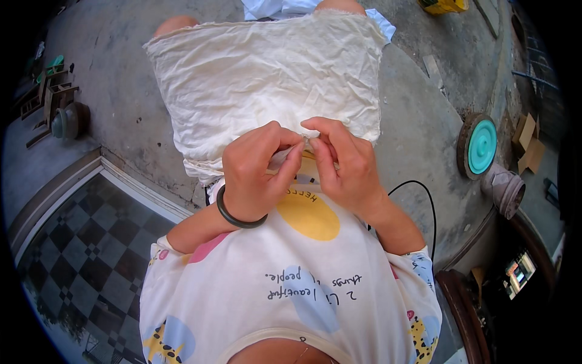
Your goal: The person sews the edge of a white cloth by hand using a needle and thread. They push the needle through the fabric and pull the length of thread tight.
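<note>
Both hands meet over my lap, fingertips close together. My left hand [257, 167], with a dark bangle [239, 219] at its wrist, pinches a small whitish piece [307, 141] between thumb and curled fingers. On the other side of that piece, the thumb and fingers of my right hand [344, 162] are closed on it too. What it is exactly is too small and too covered to tell. A wrinkled off-white cloth [267, 76] with frayed edges lies spread over my thighs and knees, just beyond the hands.
Pale blue fabric [267, 8] lies beyond my knees. On the right stand a round container with a turquoise lid [482, 147], a bucket [507, 189] and an open cardboard box [531, 148]. A yellow container [444, 6] is far right; wooden stools [54, 100] stand left. A black cable [433, 209] curves beside me.
</note>
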Motion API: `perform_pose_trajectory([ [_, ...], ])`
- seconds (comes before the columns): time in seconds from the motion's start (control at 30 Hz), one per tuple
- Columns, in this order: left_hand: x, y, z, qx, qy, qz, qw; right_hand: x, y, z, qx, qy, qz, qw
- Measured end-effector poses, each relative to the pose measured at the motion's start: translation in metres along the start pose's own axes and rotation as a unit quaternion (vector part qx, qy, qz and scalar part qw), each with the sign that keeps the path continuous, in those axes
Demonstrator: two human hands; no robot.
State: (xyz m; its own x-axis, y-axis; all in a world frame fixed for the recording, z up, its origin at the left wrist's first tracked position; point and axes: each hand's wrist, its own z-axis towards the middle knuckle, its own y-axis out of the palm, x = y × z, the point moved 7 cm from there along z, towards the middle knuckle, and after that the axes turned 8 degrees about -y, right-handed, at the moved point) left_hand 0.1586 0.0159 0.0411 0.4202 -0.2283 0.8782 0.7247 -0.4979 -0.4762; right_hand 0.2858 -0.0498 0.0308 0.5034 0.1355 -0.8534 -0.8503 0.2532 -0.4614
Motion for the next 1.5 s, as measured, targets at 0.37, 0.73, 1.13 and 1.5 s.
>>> perform_pose_trajectory([
  [0.37, -0.023, 0.006, 0.002, -0.118, -0.167, -0.245, 0.948, 0.015, -0.007, -0.003, -0.055, 0.100, 0.125, 0.986],
  [0.73, -0.031, 0.012, 0.002, -0.232, -0.226, -0.296, 0.899, 0.018, -0.005, 0.000, -0.122, 0.097, 0.218, 0.963],
  [1.13, -0.046, 0.021, 0.005, -0.261, -0.241, -0.310, 0.882, 0.033, 0.008, -0.010, -0.138, 0.161, 0.284, 0.935],
  [1.5, -0.045, 0.015, 0.007, -0.252, -0.277, -0.321, 0.870, 0.036, 0.011, -0.011, -0.116, 0.158, 0.346, 0.918],
])
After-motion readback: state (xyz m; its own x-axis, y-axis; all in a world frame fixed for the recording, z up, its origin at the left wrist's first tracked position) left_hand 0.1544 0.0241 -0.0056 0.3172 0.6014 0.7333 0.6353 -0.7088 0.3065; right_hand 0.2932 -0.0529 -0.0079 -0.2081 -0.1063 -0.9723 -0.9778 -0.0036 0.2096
